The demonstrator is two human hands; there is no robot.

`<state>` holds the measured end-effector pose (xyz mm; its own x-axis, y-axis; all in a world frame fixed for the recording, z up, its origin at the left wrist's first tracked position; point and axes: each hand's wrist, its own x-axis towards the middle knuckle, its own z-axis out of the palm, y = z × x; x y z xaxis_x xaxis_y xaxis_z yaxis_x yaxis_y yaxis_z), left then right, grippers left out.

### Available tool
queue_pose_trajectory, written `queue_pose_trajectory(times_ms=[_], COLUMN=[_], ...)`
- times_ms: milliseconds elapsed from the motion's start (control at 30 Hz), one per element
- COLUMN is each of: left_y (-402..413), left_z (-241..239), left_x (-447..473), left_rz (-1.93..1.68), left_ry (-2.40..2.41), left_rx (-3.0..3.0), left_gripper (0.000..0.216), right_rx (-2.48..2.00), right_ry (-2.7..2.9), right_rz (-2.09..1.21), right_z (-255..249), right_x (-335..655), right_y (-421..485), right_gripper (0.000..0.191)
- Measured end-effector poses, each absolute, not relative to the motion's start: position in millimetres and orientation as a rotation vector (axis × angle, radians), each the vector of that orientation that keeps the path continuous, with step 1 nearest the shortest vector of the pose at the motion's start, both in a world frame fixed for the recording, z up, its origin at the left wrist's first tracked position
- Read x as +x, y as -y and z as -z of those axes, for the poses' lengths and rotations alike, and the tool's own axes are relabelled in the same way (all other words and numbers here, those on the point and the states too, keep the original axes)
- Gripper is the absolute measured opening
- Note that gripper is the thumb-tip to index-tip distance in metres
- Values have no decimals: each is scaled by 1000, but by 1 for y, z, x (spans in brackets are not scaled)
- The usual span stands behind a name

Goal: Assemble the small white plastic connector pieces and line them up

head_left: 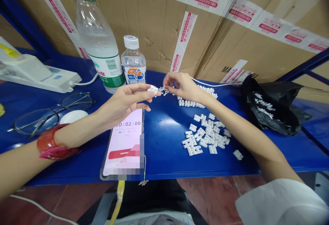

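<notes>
My left hand pinches a small white plastic part between thumb and fingertips, above the blue shelf. Just to the right, my right hand has its thumb and fingers drawn together over a small heap of tiny white pieces. Whatever is in that pinch is too small to make out. Behind my right wrist stand rows of white plastic parts, partly hidden by the forearm. Nearer to me lies a loose pile of flat white slotted parts.
At left are a large green-capped bottle, a smaller white-capped bottle, a power strip and eyeglasses. A phone shows a timer. A black plastic bag holds white parts at right. Cardboard boxes stand behind.
</notes>
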<state>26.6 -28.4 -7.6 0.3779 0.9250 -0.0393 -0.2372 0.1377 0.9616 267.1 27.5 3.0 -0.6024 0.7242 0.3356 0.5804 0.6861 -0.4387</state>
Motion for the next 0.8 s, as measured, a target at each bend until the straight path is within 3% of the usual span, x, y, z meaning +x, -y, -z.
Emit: queue_pose_trajectory(times_ms=[167, 367, 600, 800], left_y=[30, 28, 33, 32], left_z=[11, 14, 13, 11], left_x=[28, 28, 27, 28], left_rz=[-1076, -1089, -1057, -1049], left_ry=[-834, -864, -867, -892], left_rx=[1115, 1124, 1164, 1163], left_gripper=[23, 28, 36, 29], right_rx=[-775, -754, -912, -815], right_ry=[2118, 2072, 1924, 1961], right_rz=[-855, -1110, -1127, -942], right_z=[-26, -29, -19, -10], right_x=[249, 236, 233, 232], right_y=[5, 22, 16, 14], right_gripper=[8, 11, 13, 25])
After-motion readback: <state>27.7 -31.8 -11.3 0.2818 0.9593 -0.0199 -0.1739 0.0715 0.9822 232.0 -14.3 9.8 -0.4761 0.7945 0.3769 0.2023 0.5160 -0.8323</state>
